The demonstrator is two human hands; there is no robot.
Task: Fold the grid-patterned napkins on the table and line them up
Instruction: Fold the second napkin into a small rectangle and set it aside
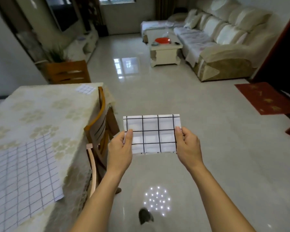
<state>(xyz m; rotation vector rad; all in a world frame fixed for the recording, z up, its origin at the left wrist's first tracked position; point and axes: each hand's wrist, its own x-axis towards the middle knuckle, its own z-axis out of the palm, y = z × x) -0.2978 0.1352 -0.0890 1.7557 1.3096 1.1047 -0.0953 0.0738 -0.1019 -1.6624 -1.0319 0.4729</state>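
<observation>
A folded white napkin with a black grid (151, 134) is held up in the air over the floor, to the right of the table. My left hand (121, 149) pinches its left edge, and my right hand (187, 147) pinches its right edge, thumbs on the side facing me. A large grid-patterned napkin (22, 178) lies spread flat on the near left part of the table (45, 108). A small folded grid napkin (85, 89) sits at the table's far right corner.
A wooden chair (99, 131) is tucked against the table's right side, and another (68, 72) stands at its far end. Beyond lie shiny tile floor, a white coffee table (164, 47), a long sofa (224, 41) and a red mat (264, 97).
</observation>
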